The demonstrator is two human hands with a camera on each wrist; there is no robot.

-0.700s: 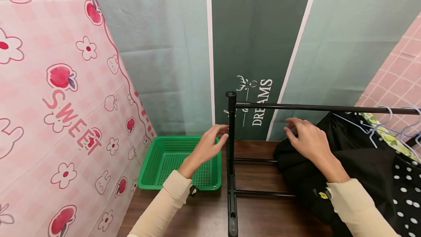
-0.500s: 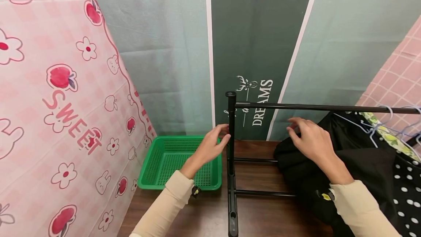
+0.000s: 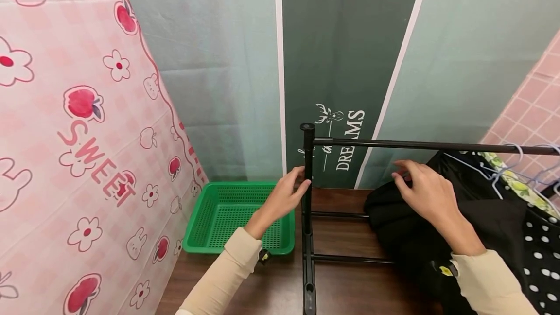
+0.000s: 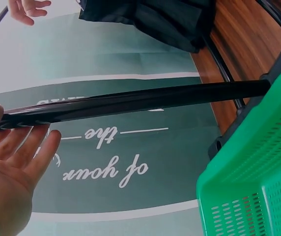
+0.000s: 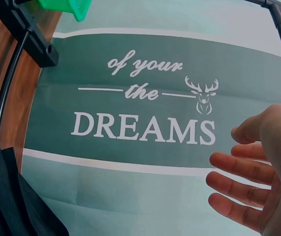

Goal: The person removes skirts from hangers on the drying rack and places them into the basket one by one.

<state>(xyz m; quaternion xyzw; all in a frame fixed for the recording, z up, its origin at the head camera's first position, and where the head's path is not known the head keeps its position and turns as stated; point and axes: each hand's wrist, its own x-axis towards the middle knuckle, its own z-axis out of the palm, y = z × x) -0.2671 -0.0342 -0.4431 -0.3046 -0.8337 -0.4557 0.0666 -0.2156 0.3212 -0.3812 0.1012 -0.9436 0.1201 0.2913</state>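
- Our left hand point(image 3: 284, 197) rests against the upright post point(image 3: 308, 179) of a black garment rack point(image 3: 428, 145) standing on a dark wooden tabletop point(image 3: 341, 286). The fingers lie nearly straight along the metal, thumb on the near side, not wrapped round it.
- Our right hand point(image 3: 426, 193) hovers just above a heap of black fabric point(image 3: 437, 242) under the rack's rail. Its fingers are spread and loosely bent, holding nothing; the wrist view shows them free in the air point(image 5: 238, 167).
- The post stands vertical at the rack's left end. The top rail runs level from it to the right, long axis left to right, past the frame's edge. Two lower bars run the same way near the tabletop.
- The black fabric lies slumped on the rack's right half, with no clear long axis. Beside it hang a polka-dot garment point(image 3: 540, 252) and wire hangers point(image 3: 503, 174) on the rail.
- We judge that steadying the post firmly with the left hand, low enough to stop the rack tipping, would let the right hand take the fabric by an edge rather than the bulk.
- A green plastic basket point(image 3: 236, 247) sits just left of the post. A pink cloth printed with apples point(image 3: 83, 111) and a green "DREAMS" banner point(image 3: 345, 62) close the scene.
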